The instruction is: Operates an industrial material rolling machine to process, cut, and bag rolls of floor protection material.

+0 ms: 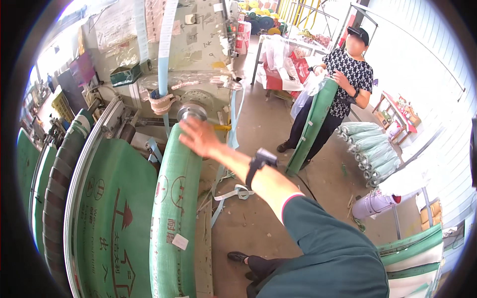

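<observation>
Fingers [191, 130] of our right hand [201, 139] lie spread and flat on the top end of the rolled green fabric [175, 208], gripping nothing; our left hand is out of the frame.

Largest comes the grey machine [198, 44] filling the upper left of the frame. Its round metal hub [192, 112] sits just above our hand, so we judge the roll is lined up with that hub and our palm is there to steady its end.

Next is the wide printed green sheet [114, 218] at lower left, running in a curve beside the roll; the roll itself stands lengthwise from the centre down to the lower edge, with our hand touching its upper end.

At upper right a second person [343, 84] stands well apart from us on the concrete floor [258, 218], holding another green roll [313, 124] upright with its foot on the floor, likely to keep it from tipping. Just beside them, at right, finished rolls lie in a stack [372, 151].

Smallest: the dark wrist strap [259, 163] on our forearm, and pale loose strips [233, 193] trailing on the floor below it.
</observation>
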Demonstrator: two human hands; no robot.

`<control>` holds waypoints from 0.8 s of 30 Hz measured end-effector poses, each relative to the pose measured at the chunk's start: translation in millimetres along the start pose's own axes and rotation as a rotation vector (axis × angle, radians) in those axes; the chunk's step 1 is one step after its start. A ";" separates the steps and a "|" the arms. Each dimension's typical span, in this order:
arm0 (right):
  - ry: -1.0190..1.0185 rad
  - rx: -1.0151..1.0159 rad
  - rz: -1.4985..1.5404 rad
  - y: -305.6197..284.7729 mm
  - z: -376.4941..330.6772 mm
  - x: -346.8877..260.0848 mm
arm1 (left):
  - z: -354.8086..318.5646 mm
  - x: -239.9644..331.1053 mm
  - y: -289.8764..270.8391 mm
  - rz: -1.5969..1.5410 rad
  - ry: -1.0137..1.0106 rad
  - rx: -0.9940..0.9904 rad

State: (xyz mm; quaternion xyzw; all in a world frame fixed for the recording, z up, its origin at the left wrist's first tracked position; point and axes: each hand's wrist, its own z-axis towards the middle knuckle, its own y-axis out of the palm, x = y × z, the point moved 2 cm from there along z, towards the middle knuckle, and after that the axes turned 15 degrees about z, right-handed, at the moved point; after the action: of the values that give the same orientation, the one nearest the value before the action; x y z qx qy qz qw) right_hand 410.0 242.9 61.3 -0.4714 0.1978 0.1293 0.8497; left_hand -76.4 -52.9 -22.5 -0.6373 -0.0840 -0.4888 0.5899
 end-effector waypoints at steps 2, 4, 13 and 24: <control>0.085 0.115 0.003 -0.6 22.8 23.0 | -0.8 -20.6 7.2 -0.474 -0.218 0.097; -0.003 0.194 0.071 1.0 24.1 21.1 | -8.9 -36.3 16.3 -0.952 -0.433 0.200; -0.285 -0.140 0.184 3.4 -137.1 -210.1 | -64.9 -87.6 22.4 -1.215 -0.110 0.441; -1.087 -1.248 1.069 38.3 -574.4 -745.7 | -354.6 -70.6 -170.8 -1.154 -0.546 0.914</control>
State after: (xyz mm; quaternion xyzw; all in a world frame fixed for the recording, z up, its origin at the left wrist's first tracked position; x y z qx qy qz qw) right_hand -391.1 -251.4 99.8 -0.5602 -0.1363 0.7768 0.2533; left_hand -414.8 -265.9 -20.6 -0.2845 -0.7365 -0.4609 0.4051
